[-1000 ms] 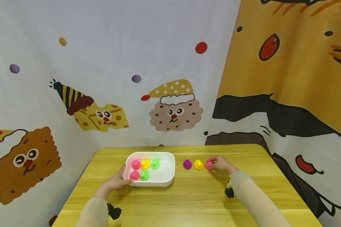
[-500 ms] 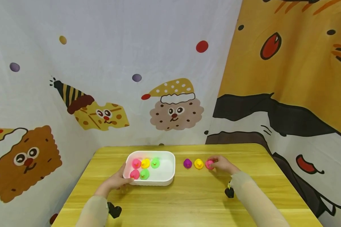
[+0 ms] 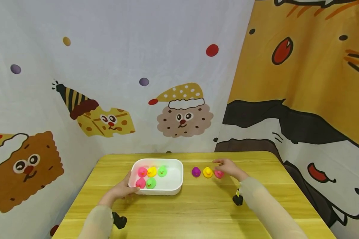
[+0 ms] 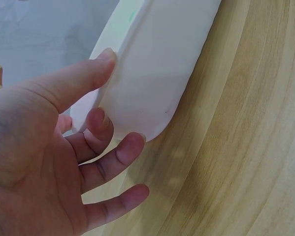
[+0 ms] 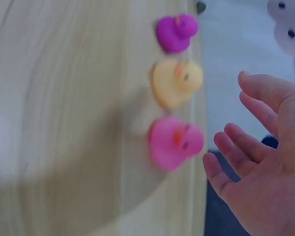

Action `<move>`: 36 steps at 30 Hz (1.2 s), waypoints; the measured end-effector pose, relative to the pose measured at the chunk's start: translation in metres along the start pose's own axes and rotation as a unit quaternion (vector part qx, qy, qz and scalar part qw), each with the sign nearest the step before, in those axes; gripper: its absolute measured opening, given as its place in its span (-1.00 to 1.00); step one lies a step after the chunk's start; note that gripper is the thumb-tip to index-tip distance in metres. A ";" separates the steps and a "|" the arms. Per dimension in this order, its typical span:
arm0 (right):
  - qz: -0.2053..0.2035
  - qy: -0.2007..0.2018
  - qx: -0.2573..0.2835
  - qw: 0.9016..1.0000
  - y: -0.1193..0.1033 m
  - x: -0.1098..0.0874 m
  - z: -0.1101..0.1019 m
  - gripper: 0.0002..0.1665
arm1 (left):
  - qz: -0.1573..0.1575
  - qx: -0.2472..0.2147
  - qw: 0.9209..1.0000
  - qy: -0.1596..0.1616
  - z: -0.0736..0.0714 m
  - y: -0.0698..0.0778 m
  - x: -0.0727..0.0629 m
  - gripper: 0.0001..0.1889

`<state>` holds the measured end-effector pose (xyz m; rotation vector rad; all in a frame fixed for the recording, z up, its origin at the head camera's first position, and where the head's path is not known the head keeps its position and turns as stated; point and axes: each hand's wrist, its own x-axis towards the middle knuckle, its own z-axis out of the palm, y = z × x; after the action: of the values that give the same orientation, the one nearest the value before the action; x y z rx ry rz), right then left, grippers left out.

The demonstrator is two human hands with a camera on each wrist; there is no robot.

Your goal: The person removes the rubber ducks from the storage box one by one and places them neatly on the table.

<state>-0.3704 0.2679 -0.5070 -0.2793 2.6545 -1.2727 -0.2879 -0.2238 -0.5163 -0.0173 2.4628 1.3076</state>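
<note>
At its left end, a white plastic tub is gripped by my left hand. The left wrist view has the thumb on the tub's rim and the other fingers bent around its corner. Three rubber ducks stand in a row to the tub's right: a purple duck, a yellow duck and a pink duck. My right hand is raised beside the pink duck, its fingers loosely spread and holding nothing. In the right wrist view, a gap shows between the fingers and the pink duck.
Inside the tub sit several more ducks: pink ducks at the left, a yellow duck and green ducks. The wooden table ends at a printed cloth backdrop. Black pieces hang at both wrists.
My right hand has let go of the pink duck and lifted up off it, leaving it at the right end of the row. The left hand still holds the tub in the same place.
</note>
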 end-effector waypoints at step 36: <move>-0.107 -0.082 0.018 0.991 -0.131 0.063 0.128 -0.56 | 0.020 -0.004 1.000 -0.001 -0.001 0.002 -0.005 0.07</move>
<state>-0.3881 0.0761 -0.4879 -0.6490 2.5139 -1.2930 -0.2841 -0.2240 -0.5129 0.0320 2.4675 1.3343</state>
